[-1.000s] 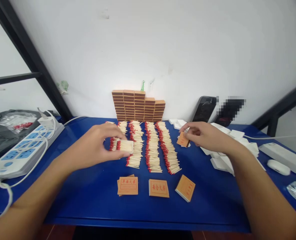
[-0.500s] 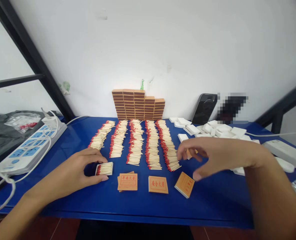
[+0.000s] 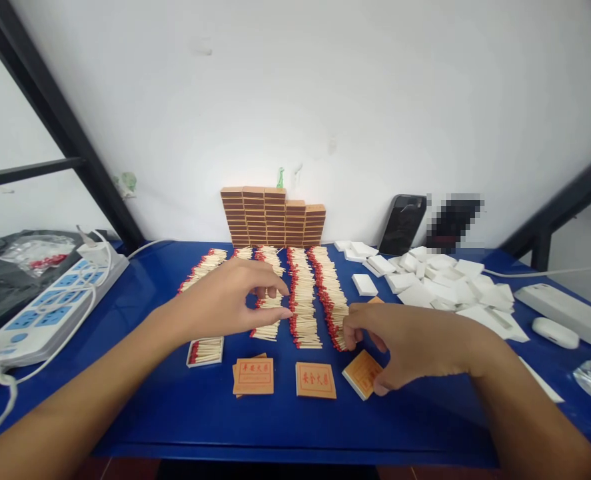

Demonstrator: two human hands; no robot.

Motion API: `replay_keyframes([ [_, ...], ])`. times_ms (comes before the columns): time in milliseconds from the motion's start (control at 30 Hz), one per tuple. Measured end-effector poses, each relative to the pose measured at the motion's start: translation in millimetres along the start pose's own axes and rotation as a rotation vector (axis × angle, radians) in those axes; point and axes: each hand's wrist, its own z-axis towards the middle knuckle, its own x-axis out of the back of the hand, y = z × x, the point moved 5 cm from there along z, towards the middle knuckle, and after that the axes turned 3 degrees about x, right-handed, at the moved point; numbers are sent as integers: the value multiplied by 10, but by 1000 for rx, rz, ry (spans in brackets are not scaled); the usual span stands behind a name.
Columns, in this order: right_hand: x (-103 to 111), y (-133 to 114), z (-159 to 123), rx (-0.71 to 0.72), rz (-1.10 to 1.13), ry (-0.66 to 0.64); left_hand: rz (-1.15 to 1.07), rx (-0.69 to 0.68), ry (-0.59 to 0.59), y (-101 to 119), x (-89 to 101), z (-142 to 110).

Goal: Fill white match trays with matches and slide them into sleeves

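Observation:
My left hand hovers over the rows of red-tipped matches, thumb and fingers apart with nothing between them. Below its wrist lies a white matchbox tray filled with matches. At the right, my right hand has its thumb at the edge of a tilted orange matchbox, its fingers spread and curved above it. Another orange matchbox lies flat to the left of that one. Farther left, two orange matchbox sleeves overlap on the blue table.
Stacked matchboxes stand against the wall. A heap of white trays lies at the right, with a dark phone leaning behind it. A power strip with white cables occupies the left side. White cases sit far right.
My left hand has left the filled tray and moved right, over the match rows. My right hand has come slightly left and down, closer to the tilted matchbox. The view has shifted a little.

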Motion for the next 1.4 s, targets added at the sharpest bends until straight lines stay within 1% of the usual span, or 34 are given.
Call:
replay_keyframes([
  [67,-23,24,4,-39,-15,-29,-30,-3,17,-68,-109,4],
  [133,-37,11,5,-18,-22,-46,-49,-5,86,-132,-184,-46],
  [233,-1,-14,11,47,7,-9,-53,-21,160,-178,-263,-138],
  [300,36,-3,25,53,32,17,-36,-39,169,-180,-301,-173],
  [400,50,30,61,15,57,6,36,-58,160,-183,-342,-187],
  [500,24,32,93,-18,12,-9,99,-74,153,-188,-365,-187],
  [600,-9,21,97,-39,-24,-14,126,-102,171,-167,-361,-191],
  [667,-1,10,81,-28,-21,-10,137,-117,189,-144,-351,-192],
  [767,89,-9,40,15,-19,20,140,-132,213,-112,-344,-192],
  [833,179,-29,24,51,-21,69,114,-134,251,-88,-335,-194],
  [867,224,-47,25,72,-26,114,93,-128,278,-75,-329,-195],
  [967,309,-151,68,141,-58,320,43,-120,349,-11,-327,-204],
  [1033,283,-259,122,192,-78,434,40,-125,373,40,-350,-207],
  [1100,211,-371,183,245,-84,492,39,-132,382,72,-386,-208],
  [1200,118,-473,252,316,-28,533,14,-142,395,64,-424,-204],
  [1300,103,-472,290,363,91,574,-12,-94,427,-5,-404,-194],
  [1400,128,-407,325,338,270,639,-32,-14,474,-73,-342,-191],
])
